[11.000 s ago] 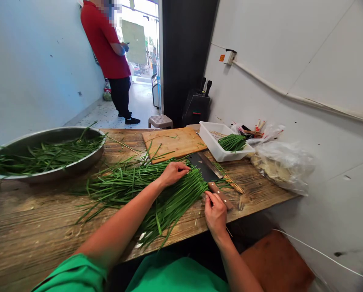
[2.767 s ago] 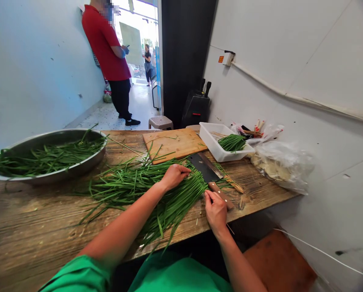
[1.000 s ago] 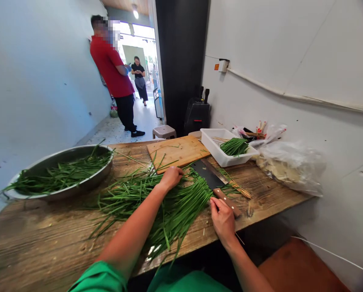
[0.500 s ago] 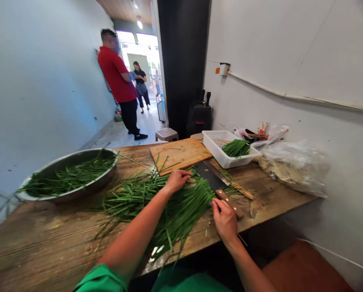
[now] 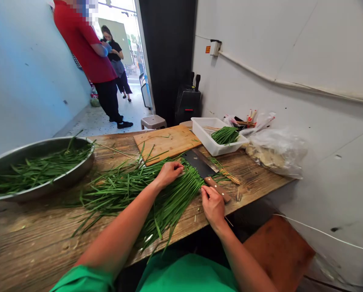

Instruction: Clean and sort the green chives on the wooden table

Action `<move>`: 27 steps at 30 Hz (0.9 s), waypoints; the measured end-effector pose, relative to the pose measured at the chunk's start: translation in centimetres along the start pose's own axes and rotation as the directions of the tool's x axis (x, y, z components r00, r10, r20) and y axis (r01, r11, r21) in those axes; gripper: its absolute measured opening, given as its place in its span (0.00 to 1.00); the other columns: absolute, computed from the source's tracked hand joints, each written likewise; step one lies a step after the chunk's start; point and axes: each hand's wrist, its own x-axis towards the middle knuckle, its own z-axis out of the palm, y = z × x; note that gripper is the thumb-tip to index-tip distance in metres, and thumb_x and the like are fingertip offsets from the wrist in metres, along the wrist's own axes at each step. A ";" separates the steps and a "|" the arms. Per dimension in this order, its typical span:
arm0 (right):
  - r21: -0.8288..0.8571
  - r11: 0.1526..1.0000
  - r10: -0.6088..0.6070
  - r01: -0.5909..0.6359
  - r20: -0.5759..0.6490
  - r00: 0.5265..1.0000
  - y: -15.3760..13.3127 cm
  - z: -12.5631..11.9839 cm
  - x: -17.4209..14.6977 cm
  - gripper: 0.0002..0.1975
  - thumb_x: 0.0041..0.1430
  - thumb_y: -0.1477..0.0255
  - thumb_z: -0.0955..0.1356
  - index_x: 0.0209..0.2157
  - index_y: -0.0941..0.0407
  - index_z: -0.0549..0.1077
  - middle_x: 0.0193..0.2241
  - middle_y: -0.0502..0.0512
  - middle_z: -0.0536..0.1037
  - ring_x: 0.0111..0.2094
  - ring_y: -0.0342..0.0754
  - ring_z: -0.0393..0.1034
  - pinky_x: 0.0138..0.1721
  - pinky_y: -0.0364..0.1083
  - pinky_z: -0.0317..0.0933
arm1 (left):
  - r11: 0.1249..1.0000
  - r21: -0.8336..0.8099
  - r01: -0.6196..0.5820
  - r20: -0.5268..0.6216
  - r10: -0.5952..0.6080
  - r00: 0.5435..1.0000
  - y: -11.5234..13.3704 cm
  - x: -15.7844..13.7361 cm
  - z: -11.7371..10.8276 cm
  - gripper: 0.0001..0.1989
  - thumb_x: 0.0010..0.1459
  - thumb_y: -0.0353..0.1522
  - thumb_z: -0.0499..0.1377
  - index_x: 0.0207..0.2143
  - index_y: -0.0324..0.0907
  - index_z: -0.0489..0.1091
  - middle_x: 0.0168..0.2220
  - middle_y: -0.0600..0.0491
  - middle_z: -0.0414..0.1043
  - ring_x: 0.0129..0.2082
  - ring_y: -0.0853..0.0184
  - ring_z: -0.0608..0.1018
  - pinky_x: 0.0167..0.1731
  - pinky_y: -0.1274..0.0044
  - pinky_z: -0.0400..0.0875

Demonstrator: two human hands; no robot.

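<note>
The left forearm reaches diagonally across the garlic chives (image 5: 178, 198), which lie in a loose pile on the table (image 5: 41, 239); the left hand (image 5: 169, 174) is bent palm-down above their trimmed ends, fingertips drawn together. The right hand (image 5: 213, 202) comes in from the lower right, knuckles outward, thumb and forefinger pinched at the near edge of those ends, just beside the handle of the cleaver (image 5: 201, 167). In both, the grip is nearly closed, but what it has hold of is hidden.
</note>
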 end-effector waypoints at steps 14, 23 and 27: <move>0.017 1.000 0.000 0.000 -0.007 1.000 0.1 0.2 -0.1 0.15 0.59 0.70 0.59 0.36 0.58 0.75 0.31 0.56 0.76 0.32 0.46 0.70 0.36 0.42 0.61 | 0.997 -0.083 0.004 -0.037 -0.007 0.999 0.5 -0.3 0.2 0.15 0.46 0.38 0.54 0.29 0.36 0.74 0.23 0.54 0.72 0.23 0.72 0.69 0.25 0.81 0.60; 0.009 1.000 -0.017 0.017 -0.008 1.000 0.1 0.2 -0.1 0.15 0.60 0.71 0.58 0.36 0.58 0.75 0.30 0.56 0.76 0.32 0.46 0.70 0.35 0.43 0.61 | 0.997 -0.072 -0.012 -0.034 0.009 0.999 0.1 -0.2 0.1 0.15 0.47 0.37 0.54 0.30 0.36 0.75 0.24 0.53 0.74 0.24 0.71 0.71 0.25 0.81 0.62; 0.005 1.000 -0.026 0.026 -0.014 1.000 0.1 0.2 -0.1 0.15 0.60 0.71 0.58 0.36 0.58 0.75 0.30 0.56 0.76 0.32 0.46 0.70 0.36 0.43 0.61 | 0.998 -0.068 -0.005 -0.009 0.004 1.000 0.3 -0.4 0.6 0.15 0.47 0.36 0.55 0.32 0.36 0.75 0.27 0.52 0.76 0.26 0.69 0.73 0.28 0.80 0.65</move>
